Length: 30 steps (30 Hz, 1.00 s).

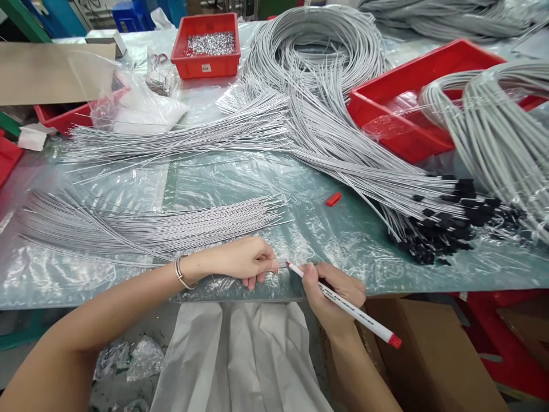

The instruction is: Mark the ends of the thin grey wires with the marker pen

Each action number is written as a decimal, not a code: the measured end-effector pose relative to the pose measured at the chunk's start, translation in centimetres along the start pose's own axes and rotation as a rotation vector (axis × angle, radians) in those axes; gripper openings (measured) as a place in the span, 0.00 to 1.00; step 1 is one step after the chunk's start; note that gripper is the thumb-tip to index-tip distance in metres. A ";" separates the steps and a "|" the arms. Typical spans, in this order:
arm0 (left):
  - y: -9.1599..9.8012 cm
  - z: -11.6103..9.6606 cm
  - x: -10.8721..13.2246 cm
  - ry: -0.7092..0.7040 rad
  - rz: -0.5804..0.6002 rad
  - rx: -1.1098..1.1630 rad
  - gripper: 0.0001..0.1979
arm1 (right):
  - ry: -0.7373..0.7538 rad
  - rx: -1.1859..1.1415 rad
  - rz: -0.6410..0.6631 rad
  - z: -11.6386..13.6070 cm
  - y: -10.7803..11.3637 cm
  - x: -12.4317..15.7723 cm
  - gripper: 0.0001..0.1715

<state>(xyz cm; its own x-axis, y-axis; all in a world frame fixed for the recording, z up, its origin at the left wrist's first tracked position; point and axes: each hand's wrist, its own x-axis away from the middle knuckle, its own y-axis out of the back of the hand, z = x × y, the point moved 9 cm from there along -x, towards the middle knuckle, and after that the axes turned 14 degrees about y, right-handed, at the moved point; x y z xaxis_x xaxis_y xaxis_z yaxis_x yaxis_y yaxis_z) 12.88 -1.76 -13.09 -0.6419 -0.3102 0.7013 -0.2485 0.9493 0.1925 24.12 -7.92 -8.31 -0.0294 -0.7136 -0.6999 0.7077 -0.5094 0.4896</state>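
Note:
My left hand point(249, 260) is closed near the table's front edge, pinching the ends of a few thin grey wires that poke out past its fingertips. In my right hand point(334, 292) is a white marker pen point(347, 309) with a red end; its tip meets or nearly meets those wire ends. Behind my left hand lies a spread bundle of grey wires point(150, 226). A small red pen cap point(333, 198) rests on the plastic-covered table point(240, 177), beyond my right hand.
Coiled grey cables point(317, 34) lie at the back, their black-connector ends point(446, 223) at right. A red bin point(210, 66) holds small metal parts. Another red bin point(386, 109) stands right beside more looped cable point(506, 126). Cardboard boxes point(429, 349) sit below the table.

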 end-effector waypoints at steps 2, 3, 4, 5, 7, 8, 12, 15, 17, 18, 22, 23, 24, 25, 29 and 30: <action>0.0 0.0 0.0 0.000 0.001 0.002 0.18 | 0.004 0.004 0.000 0.1 0.0 0.0 0.19; 0.0 0.1 0.0 0.001 0.001 0.002 0.17 | 0.008 0.003 0.002 0.1 0.0 0.0 0.18; 0.0 0.1 0.0 0.003 0.002 0.002 0.17 | 0.010 0.001 0.003 0.1 0.0 0.0 0.18; 0.0 0.1 0.0 0.005 0.003 0.002 0.17 | 0.011 -0.002 0.004 0.1 0.0 0.0 0.18; -0.1 0.2 0.0 0.011 0.008 0.005 0.17 | 0.009 -0.009 0.004 0.1 0.0 -0.1 0.19; -0.1 0.2 0.0 0.015 0.010 0.007 0.17 | 0.008 -0.015 -0.001 0.1 0.0 -0.1 0.19; -0.1 0.2 0.0 0.019 0.009 0.005 0.18 | 0.017 -0.034 -0.015 0.1 0.1 0.0 0.19; -0.1 0.1 0.0 0.008 0.009 0.004 0.18 | -0.033 -0.056 -0.039 -0.4 0.3 0.4 0.17; -0.1 0.1 0.0 0.006 0.008 0.002 0.18 | -0.072 -0.071 -0.049 -0.8 0.4 0.6 0.16; -0.1 0.1 0.0 0.006 0.007 0.000 0.19 | -0.075 -0.071 -0.048 -0.8 0.5 0.7 0.16; -0.1 0.0 0.1 0.001 0.002 -0.014 0.20 | -0.033 -0.051 -0.035 -0.4 0.4 0.5 0.15; -0.1 0.0 0.1 0.001 0.002 -0.017 0.21 | -0.032 -0.048 -0.035 -0.4 0.4 0.5 0.15; -0.1 0.1 0.1 0.002 0.003 -0.017 0.21 | -0.035 -0.047 -0.032 -0.4 0.4 0.5 0.16; -0.1 0.1 0.1 0.004 0.004 -0.019 0.21 | -0.037 -0.048 -0.028 -0.4 0.4 0.5 0.16; -0.1 0.2 0.0 0.011 -0.002 -0.026 0.20 | -0.005 -0.064 -0.010 -0.2 0.2 0.5 0.16; -0.1 0.2 0.0 0.013 -0.004 -0.029 0.20 | -0.001 -0.066 -0.006 -0.2 0.2 0.4 0.16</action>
<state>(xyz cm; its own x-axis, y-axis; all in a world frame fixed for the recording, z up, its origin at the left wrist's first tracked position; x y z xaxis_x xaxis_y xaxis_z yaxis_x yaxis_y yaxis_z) 12.75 -1.82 -13.25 -0.6317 -0.3135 0.7090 -0.2296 0.9492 0.2151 24.38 -8.27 -8.60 -0.0344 -0.7109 -0.7025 0.7525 -0.4810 0.4499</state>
